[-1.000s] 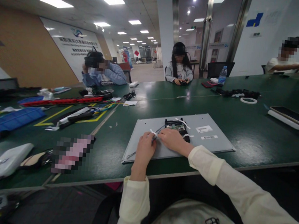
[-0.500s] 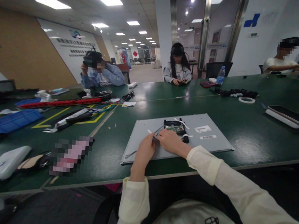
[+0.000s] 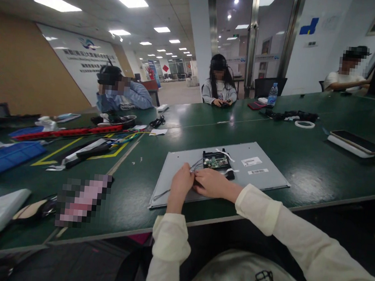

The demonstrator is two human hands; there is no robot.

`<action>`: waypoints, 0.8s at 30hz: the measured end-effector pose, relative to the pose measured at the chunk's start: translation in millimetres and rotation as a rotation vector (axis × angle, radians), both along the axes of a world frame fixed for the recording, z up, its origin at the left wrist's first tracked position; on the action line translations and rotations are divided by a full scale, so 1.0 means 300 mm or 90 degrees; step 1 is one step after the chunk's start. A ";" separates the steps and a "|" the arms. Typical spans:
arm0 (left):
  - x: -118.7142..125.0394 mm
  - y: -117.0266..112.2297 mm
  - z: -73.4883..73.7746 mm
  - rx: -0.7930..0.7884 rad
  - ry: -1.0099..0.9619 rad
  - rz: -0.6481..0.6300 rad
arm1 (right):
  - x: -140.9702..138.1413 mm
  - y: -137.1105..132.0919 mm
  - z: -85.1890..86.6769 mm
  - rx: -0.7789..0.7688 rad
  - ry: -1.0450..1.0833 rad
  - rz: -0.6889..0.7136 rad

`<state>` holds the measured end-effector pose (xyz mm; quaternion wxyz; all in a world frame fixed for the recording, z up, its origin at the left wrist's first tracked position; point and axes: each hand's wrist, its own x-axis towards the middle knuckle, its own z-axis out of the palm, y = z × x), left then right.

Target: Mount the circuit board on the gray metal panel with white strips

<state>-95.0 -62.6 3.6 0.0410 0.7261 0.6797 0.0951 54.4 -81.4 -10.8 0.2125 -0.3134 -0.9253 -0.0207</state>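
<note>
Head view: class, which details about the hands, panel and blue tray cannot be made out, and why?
In the head view:
Whether left hand or right hand pinches the grey cable: the hands hide it.
Underside of grey panel: faces down.
Print on barcode label: too small.
End of blue tray: cut by left edge.

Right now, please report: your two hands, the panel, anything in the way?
Left hand at cable, right hand beside it; grips unclear. Panel flat on table, board on top. Hands hide part of panel.
</note>
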 end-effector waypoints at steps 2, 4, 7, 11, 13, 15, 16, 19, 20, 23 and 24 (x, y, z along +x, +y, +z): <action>0.004 0.003 -0.002 0.004 0.007 0.011 | 0.008 -0.018 0.000 0.003 0.012 0.009; 0.015 -0.010 -0.002 0.034 0.014 0.013 | 0.013 -0.024 -0.001 -0.005 0.025 0.006; 0.067 -0.067 0.021 0.210 0.007 0.012 | 0.018 -0.003 -0.003 -0.036 0.067 0.001; 0.224 -0.191 0.073 0.381 -0.066 -0.068 | 0.055 0.051 -0.011 -0.045 0.173 0.001; 0.316 -0.248 0.082 0.372 -0.048 -0.104 | 0.096 0.065 -0.014 -0.038 0.247 -0.051; 0.397 -0.291 0.072 0.370 -0.036 -0.111 | 0.141 0.066 -0.014 -0.016 0.303 -0.126; 0.430 -0.307 0.061 0.376 -0.033 -0.109 | 0.160 0.063 -0.013 0.000 0.311 -0.167; 0.492 -0.333 0.025 0.388 -0.014 -0.144 | 0.186 0.061 -0.003 0.038 0.267 -0.323; 0.503 -0.335 0.018 0.381 -0.006 -0.166 | 0.184 0.062 0.000 0.047 0.243 -0.375; 0.513 -0.325 0.019 0.336 0.021 -0.237 | 0.161 0.068 0.005 0.078 0.187 -0.475; 0.512 -0.317 0.027 0.325 0.025 -0.244 | 0.152 0.069 0.005 0.091 0.175 -0.490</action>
